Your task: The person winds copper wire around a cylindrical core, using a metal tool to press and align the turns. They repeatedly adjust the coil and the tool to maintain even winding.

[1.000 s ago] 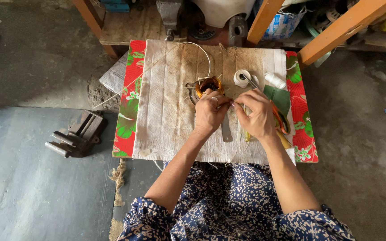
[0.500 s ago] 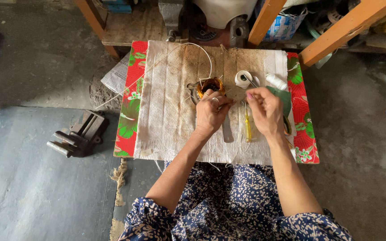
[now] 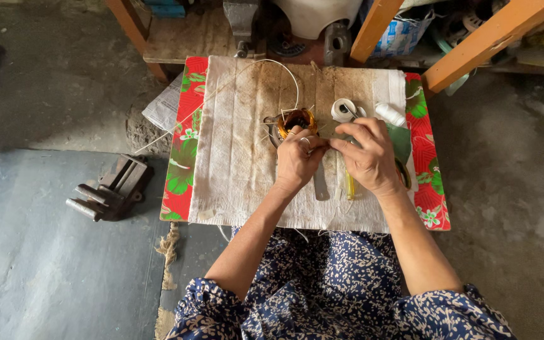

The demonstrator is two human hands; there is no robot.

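Person sits on the floor w/ a low surface [image 3: 240,157] in front, covered by a stained whitish cloth over a red floral sheet [image 3: 184,151].

Left hand [image 3: 297,162] rests on the cloth just below a small copper-wound coil [image 3: 296,119], fingertips at the coil's near edge. Grip is curled, thumb and forefinger pinched toward the other hand; too small to tell what sits btwn them, prob. a thin wire or thread, can't confirm.

Right hand [image 3: 369,157] sits just beside the left, fingertips meeting the left's at approx. the middle of the cloth. Grip pinched shut the same way; what it pinches I can't make out.

Coil lies on the cloth at centre, toward the far edge, touching the left fingertips. A thin white wire [image 3: 288,72] loops from it toward the far side of the surface.

Just right of the coil: a roll of white tape [image 3: 345,110], then a white spool [image 3: 390,114] near it. A yellow-handled tool [image 3: 350,186] lies under the right hand; a flat grey metal piece [image 3: 320,186] lies btwn the two wrists.

Off the surface, on a grey mat [image 3: 45,264] to the left, a dark metal vise [image 3: 111,187] lies well apart from the hands. Folded newspaper [image 3: 162,107] pokes out from under the floral sheet. Orange wooden legs [image 3: 492,31] stand beyond the far edge.
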